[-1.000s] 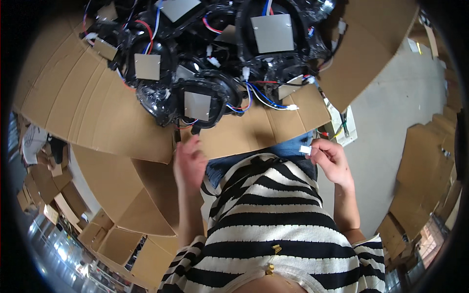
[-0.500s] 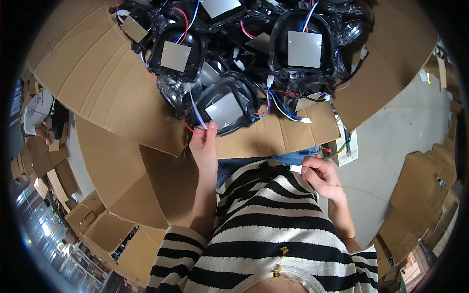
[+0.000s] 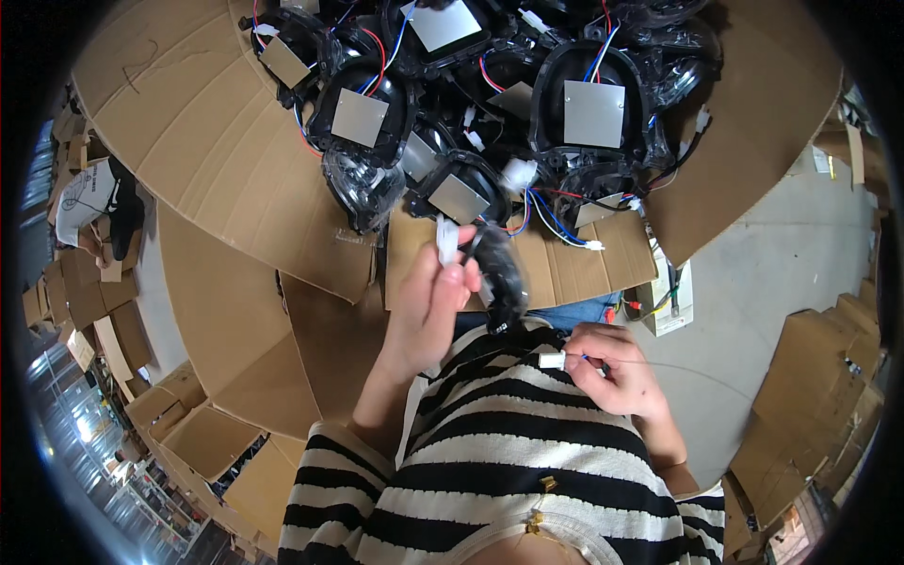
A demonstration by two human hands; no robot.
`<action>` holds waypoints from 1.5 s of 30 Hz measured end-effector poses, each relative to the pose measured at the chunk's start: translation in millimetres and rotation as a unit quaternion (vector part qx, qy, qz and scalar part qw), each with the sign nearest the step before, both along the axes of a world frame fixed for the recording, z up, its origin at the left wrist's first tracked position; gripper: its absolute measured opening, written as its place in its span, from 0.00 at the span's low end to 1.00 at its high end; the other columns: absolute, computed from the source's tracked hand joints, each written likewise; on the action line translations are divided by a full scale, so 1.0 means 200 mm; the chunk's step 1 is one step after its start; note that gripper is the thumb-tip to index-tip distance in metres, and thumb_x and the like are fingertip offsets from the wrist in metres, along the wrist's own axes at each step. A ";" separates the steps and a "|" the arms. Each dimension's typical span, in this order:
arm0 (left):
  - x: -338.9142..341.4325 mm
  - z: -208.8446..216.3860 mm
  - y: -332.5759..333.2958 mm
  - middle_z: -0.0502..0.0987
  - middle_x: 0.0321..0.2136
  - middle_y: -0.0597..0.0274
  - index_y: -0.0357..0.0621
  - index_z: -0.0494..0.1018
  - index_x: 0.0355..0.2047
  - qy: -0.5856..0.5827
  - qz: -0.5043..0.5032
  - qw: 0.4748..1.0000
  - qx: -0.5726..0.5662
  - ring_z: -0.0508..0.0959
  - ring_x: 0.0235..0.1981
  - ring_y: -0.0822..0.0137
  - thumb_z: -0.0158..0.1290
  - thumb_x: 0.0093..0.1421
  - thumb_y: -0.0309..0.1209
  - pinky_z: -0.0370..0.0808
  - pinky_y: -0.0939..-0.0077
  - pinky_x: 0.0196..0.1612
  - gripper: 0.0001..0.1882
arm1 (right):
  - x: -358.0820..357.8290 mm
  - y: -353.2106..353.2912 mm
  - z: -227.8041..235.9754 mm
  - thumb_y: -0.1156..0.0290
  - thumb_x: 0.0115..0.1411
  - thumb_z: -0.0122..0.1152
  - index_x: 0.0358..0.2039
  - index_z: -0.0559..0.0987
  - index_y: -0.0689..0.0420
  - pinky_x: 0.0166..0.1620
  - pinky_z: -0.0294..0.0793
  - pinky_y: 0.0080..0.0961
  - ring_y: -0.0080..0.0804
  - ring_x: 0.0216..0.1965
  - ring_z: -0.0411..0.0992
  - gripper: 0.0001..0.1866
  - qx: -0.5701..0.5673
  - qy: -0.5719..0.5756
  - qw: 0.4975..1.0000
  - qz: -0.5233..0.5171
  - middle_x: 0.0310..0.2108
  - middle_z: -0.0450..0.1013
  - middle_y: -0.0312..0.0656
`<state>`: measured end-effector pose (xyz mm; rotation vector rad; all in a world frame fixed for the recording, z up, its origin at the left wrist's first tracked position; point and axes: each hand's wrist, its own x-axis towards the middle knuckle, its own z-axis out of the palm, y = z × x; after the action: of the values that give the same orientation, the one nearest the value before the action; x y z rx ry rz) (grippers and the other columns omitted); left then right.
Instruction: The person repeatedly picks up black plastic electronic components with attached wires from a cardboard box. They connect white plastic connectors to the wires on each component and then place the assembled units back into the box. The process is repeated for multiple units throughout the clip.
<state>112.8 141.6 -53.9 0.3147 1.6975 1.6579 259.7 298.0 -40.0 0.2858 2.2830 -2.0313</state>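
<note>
My left hand is closed on a black lamp unit, turned on edge in front of my belly and smeared by motion. A white plastic piece stands up at the fingertips; whether it is a connector is hard to make out. My right hand is to the right, fingers pinched on a white wire connector held against my striped top. A thin wire trails from that hand to the right. Beyond both hands lies a heap of similar black lamp units with silver plates, clear covers and coloured wires.
The heap lies in a large open cardboard box whose near flap reaches toward my lap. On the floor at the right stands a white box with cables. More cardboard boxes line both sides.
My left hand has lifted the nearest lamp unit off the heap, brought it right and toward me, and turned it on edge. My right hand has come slightly nearer with the connector.
</note>
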 end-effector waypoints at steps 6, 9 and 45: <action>0.02 0.04 0.05 0.66 0.28 0.58 0.35 0.59 0.48 0.174 -0.187 0.966 -0.028 0.68 0.25 0.66 0.40 0.56 0.24 0.66 0.80 0.30 0.18 | -0.03 0.03 0.11 0.80 0.45 0.53 0.22 0.71 0.63 0.22 0.63 0.25 0.35 0.19 0.66 0.02 0.019 0.051 0.998 0.010 0.19 0.67 0.42; 0.02 0.05 0.07 0.65 0.32 0.55 0.36 0.55 0.52 0.311 -0.244 0.916 -0.069 0.70 0.27 0.59 0.46 0.49 0.21 0.69 0.75 0.32 0.28 | -0.06 0.04 0.16 0.80 0.45 0.53 0.22 0.71 0.63 0.22 0.63 0.25 0.35 0.19 0.65 0.02 0.020 0.080 0.997 0.007 0.18 0.66 0.42; 0.05 -0.01 0.06 0.64 0.22 0.62 0.41 0.65 0.46 0.435 -0.338 0.833 -0.047 0.69 0.22 0.63 0.52 0.44 0.25 0.68 0.74 0.27 0.25 | -0.03 0.01 0.13 0.77 0.43 0.53 0.19 0.69 0.61 0.23 0.63 0.29 0.38 0.19 0.64 0.03 0.141 0.034 0.989 -0.039 0.17 0.64 0.42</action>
<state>122.3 153.5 -55.3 1.6108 1.9093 0.9003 252.8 299.2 -14.2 0.3308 2.6412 -1.7713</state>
